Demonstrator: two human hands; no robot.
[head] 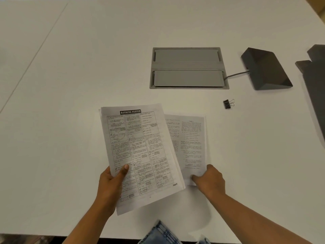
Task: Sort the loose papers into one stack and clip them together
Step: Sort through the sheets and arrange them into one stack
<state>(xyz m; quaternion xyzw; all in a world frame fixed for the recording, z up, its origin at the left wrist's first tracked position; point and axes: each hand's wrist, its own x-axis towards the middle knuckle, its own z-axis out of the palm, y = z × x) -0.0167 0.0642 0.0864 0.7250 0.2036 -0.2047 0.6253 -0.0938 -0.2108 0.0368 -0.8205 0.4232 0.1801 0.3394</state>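
My left hand (112, 180) grips a bundle of printed sheets (139, 152) by its lower left edge, thumb on top; the top page is headed "Banking System" and the bundle is lifted off the white table (70, 103). To its right, another printed sheet (190, 147) lies partly under the bundle. My right hand (209, 180) pinches that sheet's lower right corner. A black binder clip (228, 104) with silver handles lies on the table beyond the papers, to the right, apart from both hands.
A grey recessed cable box (188, 67) with two lids sits in the table behind the papers. A dark wedge-shaped device (265, 69) with a cable stands to its right. Another dark object (314, 81) lies at the right edge. The table's front edge runs near my lap.
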